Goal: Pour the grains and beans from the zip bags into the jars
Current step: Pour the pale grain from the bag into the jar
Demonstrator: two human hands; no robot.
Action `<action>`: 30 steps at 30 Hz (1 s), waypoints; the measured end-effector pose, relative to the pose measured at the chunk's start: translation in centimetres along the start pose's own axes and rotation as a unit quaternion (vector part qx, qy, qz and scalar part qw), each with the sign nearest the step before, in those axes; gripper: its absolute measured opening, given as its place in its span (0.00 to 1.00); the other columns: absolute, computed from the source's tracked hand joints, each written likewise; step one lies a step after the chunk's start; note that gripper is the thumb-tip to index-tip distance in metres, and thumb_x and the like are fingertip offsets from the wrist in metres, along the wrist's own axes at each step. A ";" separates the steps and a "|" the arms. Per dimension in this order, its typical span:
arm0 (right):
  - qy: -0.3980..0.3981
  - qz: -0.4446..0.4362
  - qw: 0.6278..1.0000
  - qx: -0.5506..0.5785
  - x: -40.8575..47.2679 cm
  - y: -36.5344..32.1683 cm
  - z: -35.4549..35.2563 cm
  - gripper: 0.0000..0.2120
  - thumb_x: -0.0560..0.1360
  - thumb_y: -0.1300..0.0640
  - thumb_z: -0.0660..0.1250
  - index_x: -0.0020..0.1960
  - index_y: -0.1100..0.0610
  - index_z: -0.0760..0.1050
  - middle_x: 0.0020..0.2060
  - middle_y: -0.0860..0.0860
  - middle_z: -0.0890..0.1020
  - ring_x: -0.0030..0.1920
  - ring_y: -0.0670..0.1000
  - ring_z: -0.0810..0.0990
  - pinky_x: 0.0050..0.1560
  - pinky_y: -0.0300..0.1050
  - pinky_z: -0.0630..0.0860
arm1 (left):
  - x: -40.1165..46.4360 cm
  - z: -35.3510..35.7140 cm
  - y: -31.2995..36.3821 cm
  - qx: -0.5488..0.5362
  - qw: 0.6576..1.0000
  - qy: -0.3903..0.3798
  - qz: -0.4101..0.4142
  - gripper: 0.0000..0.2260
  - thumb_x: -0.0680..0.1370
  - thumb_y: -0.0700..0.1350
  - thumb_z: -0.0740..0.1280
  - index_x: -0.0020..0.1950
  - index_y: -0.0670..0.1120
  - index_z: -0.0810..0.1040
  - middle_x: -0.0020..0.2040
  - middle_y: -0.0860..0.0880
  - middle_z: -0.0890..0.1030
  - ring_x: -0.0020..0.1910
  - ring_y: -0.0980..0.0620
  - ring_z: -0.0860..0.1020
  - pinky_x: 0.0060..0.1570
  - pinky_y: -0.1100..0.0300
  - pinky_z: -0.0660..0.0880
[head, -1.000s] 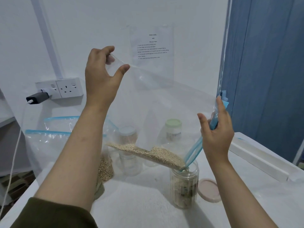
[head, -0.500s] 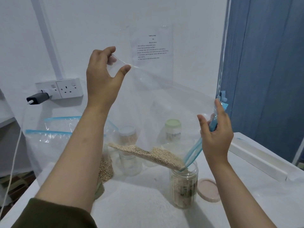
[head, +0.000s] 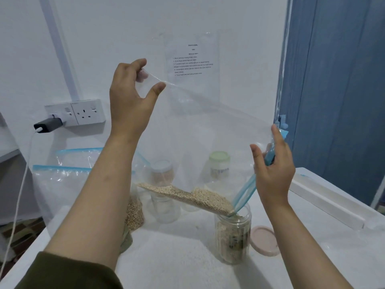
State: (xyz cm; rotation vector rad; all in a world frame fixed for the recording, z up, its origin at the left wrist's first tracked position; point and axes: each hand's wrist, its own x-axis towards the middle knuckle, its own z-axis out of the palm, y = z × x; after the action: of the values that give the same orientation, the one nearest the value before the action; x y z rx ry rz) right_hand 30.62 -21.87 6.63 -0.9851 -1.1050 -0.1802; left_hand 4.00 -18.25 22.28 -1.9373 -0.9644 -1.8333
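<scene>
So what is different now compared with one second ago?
Very little. The left hand sits slightly lower and further right, still pinching the bag corner. The right hand keeps gripping the blue zip edge. Grains still slide toward the open jar; the pink lid has not moved.

Home rm: wall socket (head: 88, 113), jars (head: 233, 236).

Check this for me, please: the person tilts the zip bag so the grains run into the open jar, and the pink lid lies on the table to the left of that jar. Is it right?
Not quite. In the head view the pink lid lies on the table to the right of the open jar, not the left. The rest holds: the left hand and right hand tilt the zip bag so the grains run into that jar.
</scene>
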 end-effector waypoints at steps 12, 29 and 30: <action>0.056 0.053 0.996 -0.045 -0.5 -0.8 -0.2 0.24 0.76 0.53 0.74 0.70 0.53 0.74 0.54 0.51 0.65 0.52 0.47 0.71 0.54 0.31 0.70 | 0.2 0.5 0.8 -0.006 1.000 0.001 0.015 0.24 0.75 0.50 0.73 0.67 0.42 0.74 0.53 0.51 0.73 0.51 0.57 0.74 0.54 0.72 0.68; -0.110 -0.224 0.936 -0.248 4.5 -4.6 3.6 0.25 0.80 0.42 0.63 0.76 0.42 0.65 0.67 0.56 0.72 0.64 0.59 0.65 0.66 0.60 0.60 | 0.4 0.4 0.9 -0.002 1.000 -0.003 0.025 0.24 0.75 0.51 0.73 0.67 0.41 0.75 0.52 0.52 0.73 0.51 0.55 0.75 0.53 0.72 0.68; -0.123 -0.224 0.935 -0.246 5.0 -4.4 3.6 0.25 0.81 0.41 0.63 0.76 0.41 0.65 0.62 0.54 0.74 0.61 0.58 0.68 0.65 0.60 0.61 | 0.4 0.4 1.0 -0.002 1.000 -0.003 0.025 0.24 0.75 0.51 0.73 0.67 0.41 0.75 0.52 0.52 0.73 0.51 0.55 0.75 0.53 0.72 0.67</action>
State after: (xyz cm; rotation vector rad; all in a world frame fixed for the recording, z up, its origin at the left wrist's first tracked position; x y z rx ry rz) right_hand 28.05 -20.12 13.57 -1.2050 -1.5518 -0.7501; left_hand 4.89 -18.59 22.86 -1.9539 -0.9065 -1.8044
